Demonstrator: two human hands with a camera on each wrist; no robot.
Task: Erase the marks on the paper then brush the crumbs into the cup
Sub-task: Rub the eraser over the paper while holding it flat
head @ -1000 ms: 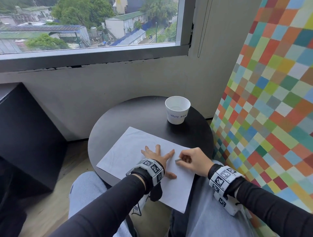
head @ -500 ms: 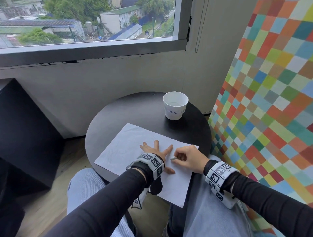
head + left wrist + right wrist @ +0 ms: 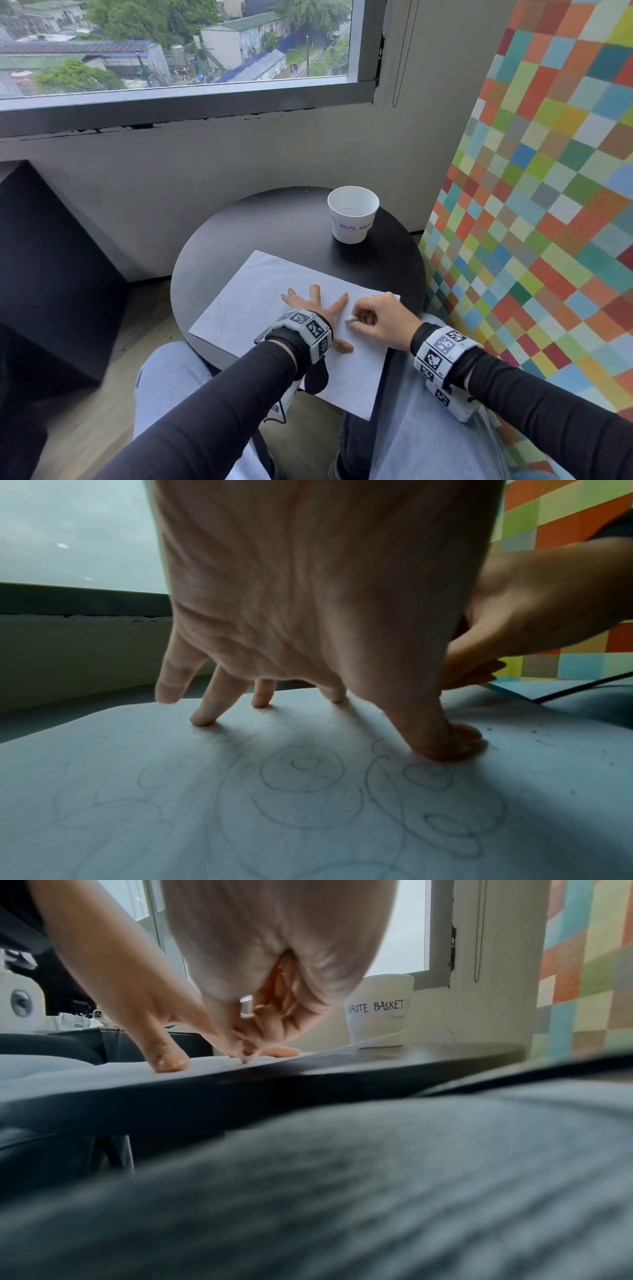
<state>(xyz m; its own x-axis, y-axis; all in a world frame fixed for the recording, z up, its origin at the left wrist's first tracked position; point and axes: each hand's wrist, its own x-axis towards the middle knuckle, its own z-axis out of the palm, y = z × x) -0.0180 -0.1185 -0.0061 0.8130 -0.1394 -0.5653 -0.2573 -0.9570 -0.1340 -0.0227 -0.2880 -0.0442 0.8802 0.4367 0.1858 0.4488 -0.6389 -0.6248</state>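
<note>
from here i judge the erasing only partly done: my left hand (image 3: 310, 306) is spread flat, fingertips pressing the paper (image 3: 260, 301) onto the round table (image 3: 260, 233), while my right hand (image 3: 378, 318) pinches a small grey eraser (image 3: 351, 321) against the sheet just beside the left thumb. pencil loops and circles (image 3: 301, 769) are plain under the left palm, so plenty of marks remain. a few dark crumbs (image 3: 534, 731) lie on the paper to the right, and none are swept yet toward the cup (image 3: 352, 214) labelled waste basket, well apart at the table's far side.
</note>
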